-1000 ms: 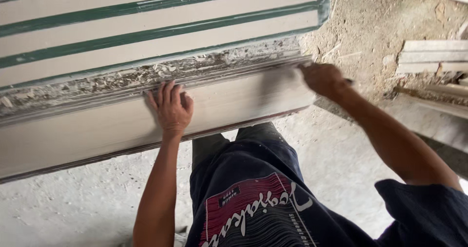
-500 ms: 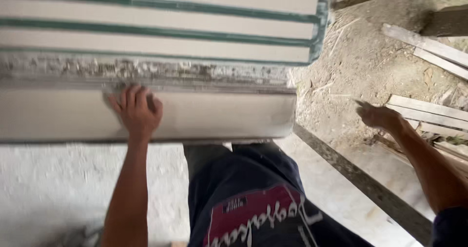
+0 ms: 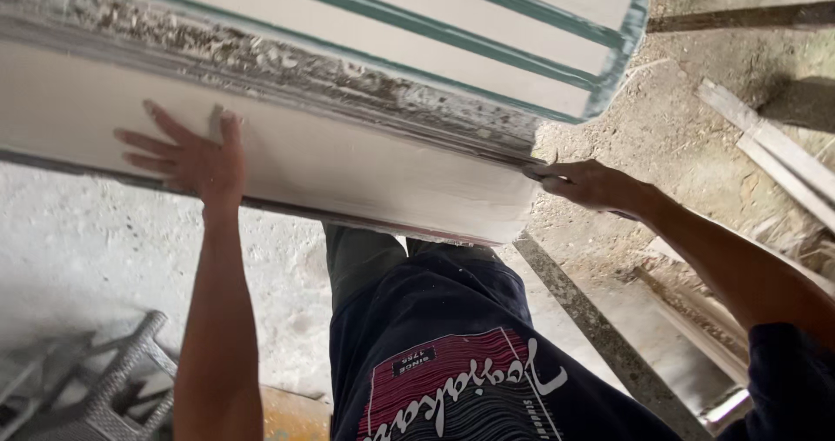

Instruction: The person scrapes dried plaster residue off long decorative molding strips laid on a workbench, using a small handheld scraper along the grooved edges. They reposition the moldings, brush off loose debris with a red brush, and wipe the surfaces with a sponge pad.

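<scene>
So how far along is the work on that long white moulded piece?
The white plaster moulding looks cast and smooth along its curved face. In hand: the left hand lies flat on that face, while the right hand holds a thin tool, too small to identify, at its end. Left: crusty plaster residue lines the upper edge beside the green-striped panel.

Dusty concrete floor (image 3: 78, 258), scattered wooden planks (image 3: 783, 158), perhaps a grey stool (image 3: 104, 389).

Single head-worn view, looking steeply down, close over moulded slab (image 3: 348, 158)
</scene>
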